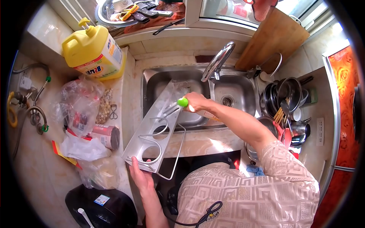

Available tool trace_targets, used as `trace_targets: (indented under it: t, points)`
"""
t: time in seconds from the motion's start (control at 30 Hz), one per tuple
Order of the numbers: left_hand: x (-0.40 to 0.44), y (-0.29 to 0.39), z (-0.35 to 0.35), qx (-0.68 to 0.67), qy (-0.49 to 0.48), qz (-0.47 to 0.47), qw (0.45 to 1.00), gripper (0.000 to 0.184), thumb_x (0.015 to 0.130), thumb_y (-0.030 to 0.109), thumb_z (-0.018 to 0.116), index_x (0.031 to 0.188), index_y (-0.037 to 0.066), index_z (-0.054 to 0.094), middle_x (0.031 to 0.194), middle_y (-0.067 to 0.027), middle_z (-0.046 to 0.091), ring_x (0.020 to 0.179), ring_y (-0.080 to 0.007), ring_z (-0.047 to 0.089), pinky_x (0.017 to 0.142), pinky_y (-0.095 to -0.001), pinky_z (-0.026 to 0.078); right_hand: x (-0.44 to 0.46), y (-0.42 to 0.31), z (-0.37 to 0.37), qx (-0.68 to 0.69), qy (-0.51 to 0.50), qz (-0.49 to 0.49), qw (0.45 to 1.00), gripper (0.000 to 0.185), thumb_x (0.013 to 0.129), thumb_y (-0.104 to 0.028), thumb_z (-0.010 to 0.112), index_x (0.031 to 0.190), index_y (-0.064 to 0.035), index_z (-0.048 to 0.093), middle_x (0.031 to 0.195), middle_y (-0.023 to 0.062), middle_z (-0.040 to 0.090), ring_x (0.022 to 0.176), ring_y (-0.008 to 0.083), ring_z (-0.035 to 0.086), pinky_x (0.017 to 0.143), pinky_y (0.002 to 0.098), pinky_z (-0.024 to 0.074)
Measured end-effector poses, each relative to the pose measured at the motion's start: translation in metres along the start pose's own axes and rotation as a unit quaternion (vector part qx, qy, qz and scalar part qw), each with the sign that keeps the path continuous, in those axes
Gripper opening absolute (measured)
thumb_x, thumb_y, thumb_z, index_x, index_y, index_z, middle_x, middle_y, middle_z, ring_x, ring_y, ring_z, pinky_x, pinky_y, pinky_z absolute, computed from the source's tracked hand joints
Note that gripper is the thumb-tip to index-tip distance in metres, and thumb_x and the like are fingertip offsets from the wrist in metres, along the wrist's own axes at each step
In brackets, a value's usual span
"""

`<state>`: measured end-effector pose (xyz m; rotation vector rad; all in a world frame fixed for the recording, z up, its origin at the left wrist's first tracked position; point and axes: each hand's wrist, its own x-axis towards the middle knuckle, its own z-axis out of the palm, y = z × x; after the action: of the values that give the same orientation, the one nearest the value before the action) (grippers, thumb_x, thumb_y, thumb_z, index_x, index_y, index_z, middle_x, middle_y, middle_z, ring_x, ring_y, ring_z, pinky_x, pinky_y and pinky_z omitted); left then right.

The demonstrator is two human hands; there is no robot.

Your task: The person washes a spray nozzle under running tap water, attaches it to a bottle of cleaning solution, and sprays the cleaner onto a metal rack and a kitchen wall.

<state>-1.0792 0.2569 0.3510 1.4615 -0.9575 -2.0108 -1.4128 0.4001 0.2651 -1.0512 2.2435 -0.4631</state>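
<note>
A long silver metal rack [143, 131] with round holes and wire loops lies tilted across the left basin of the steel sink [148, 81] and its front edge. My left hand [142, 175] grips the rack's lower end, thumb on top. My right hand [194, 102] is closed round something with a bright green end [183, 102], over the rack's upper half. What is inside that fist is mostly hidden. The chrome faucet [218, 62] stands behind the sink, its spout near the divider between the basins.
At the left are a yellow jug [93, 53], plastic bags [81, 102] and a red-labelled can [106, 136]. Pans [287, 93] and utensils crowd the right counter. A wooden board [273, 38] leans behind the sink. A black bin [100, 209] is at lower left.
</note>
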Motion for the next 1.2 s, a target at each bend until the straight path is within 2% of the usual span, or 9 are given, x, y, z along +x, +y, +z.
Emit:
trace_targets:
  t: [0.1,0.17,0.4,0.53,0.6,0.77,0.87,1.0,1.2]
  points:
    - [-0.002,0.001,0.003,0.007,-0.007,0.010,1.000,0.045,0.094,0.039,0.058,0.125,0.008,0.049,0.120,-0.0057,0.054,0.106,-0.0190,0.055,0.084,-0.0380,0.051,0.007,-0.003,0.000,-0.021,-0.019,0.055,0.998,0.031,0.073,-0.031,0.070,0.095,-0.0097,0.066,0.092,0.0183,0.068,0.091,0.0414,0.062,0.077,0.0476,0.0494]
    - [-0.001,0.001,0.002,0.005,-0.008,0.013,1.000,0.045,0.095,0.039,0.058,0.125,0.008,0.049,0.120,-0.0059,0.054,0.106,-0.0192,0.055,0.083,-0.0380,0.051,0.006,-0.005,-0.005,0.046,0.030,-0.012,0.998,0.024,0.071,-0.023,0.067,0.089,-0.0081,0.069,0.091,0.0192,0.068,0.090,0.0401,0.064,0.077,0.0475,0.0510]
    - [-0.004,0.003,0.005,0.016,-0.012,0.017,1.000,0.046,0.094,0.040,0.059,0.125,0.008,0.049,0.121,-0.0066,0.053,0.107,-0.0200,0.055,0.083,-0.0382,0.051,0.018,0.004,0.005,-0.004,-0.002,0.057,0.998,0.027,0.073,-0.026,0.067,0.095,-0.0092,0.069,0.094,0.0189,0.068,0.093,0.0384,0.064,0.079,0.0459,0.0511]
    - [-0.003,0.003,0.003,0.013,-0.014,0.012,1.000,0.046,0.094,0.040,0.059,0.125,0.007,0.049,0.121,-0.0064,0.053,0.108,-0.0199,0.054,0.083,-0.0389,0.051,0.026,0.000,0.006,0.042,0.055,0.005,0.998,0.028,0.072,-0.025,0.067,0.096,-0.0090,0.068,0.093,0.0188,0.068,0.091,0.0387,0.064,0.078,0.0459,0.0510]
    - [-0.002,0.003,0.004,-0.013,-0.008,0.014,1.000,0.046,0.094,0.033,0.061,0.128,0.006,0.046,0.119,-0.0091,0.055,0.103,-0.0207,0.058,0.076,-0.0376,0.055,0.027,-0.005,0.004,0.067,0.057,-0.013,0.996,0.028,0.072,-0.024,0.067,0.095,-0.0089,0.068,0.093,0.0191,0.068,0.090,0.0388,0.064,0.077,0.0460,0.0509]
    - [0.008,-0.001,-0.007,-0.016,-0.012,0.008,1.000,0.046,0.094,0.036,0.060,0.127,0.006,0.046,0.121,-0.0090,0.053,0.105,-0.0207,0.056,0.080,-0.0385,0.053,-0.005,-0.049,-0.007,0.075,-0.012,-0.072,0.994,0.033,0.075,-0.029,0.071,0.099,-0.0073,0.066,0.092,0.0184,0.068,0.089,0.0387,0.064,0.077,0.0443,0.0507]
    - [0.006,0.002,-0.004,-0.016,-0.010,0.003,1.000,0.047,0.094,0.037,0.060,0.127,0.006,0.046,0.121,-0.0088,0.053,0.106,-0.0211,0.055,0.082,-0.0391,0.052,-0.015,-0.047,0.001,0.124,0.026,-0.117,0.985,0.030,0.075,-0.028,0.072,0.097,-0.0077,0.066,0.091,0.0181,0.068,0.087,0.0385,0.064,0.076,0.0439,0.0509]
    - [0.002,0.003,0.000,-0.004,-0.014,0.007,1.000,0.048,0.096,0.039,0.057,0.127,0.005,0.046,0.122,-0.0086,0.052,0.107,-0.0216,0.055,0.083,-0.0393,0.052,-0.041,-0.054,0.000,0.075,-0.005,-0.071,0.995,0.028,0.076,-0.024,0.073,0.095,-0.0053,0.065,0.088,0.0189,0.067,0.085,0.0387,0.064,0.074,0.0440,0.0508]
    - [-0.008,0.002,0.009,-0.020,-0.036,0.044,0.998,0.048,0.099,0.043,0.049,0.130,0.007,0.044,0.128,-0.0093,0.050,0.113,-0.0234,0.054,0.087,-0.0402,0.051,-0.058,-0.058,-0.015,0.107,0.060,-0.135,0.983,0.029,0.076,-0.021,0.072,0.099,-0.0044,0.064,0.092,0.0200,0.066,0.089,0.0387,0.063,0.076,0.0439,0.0509]
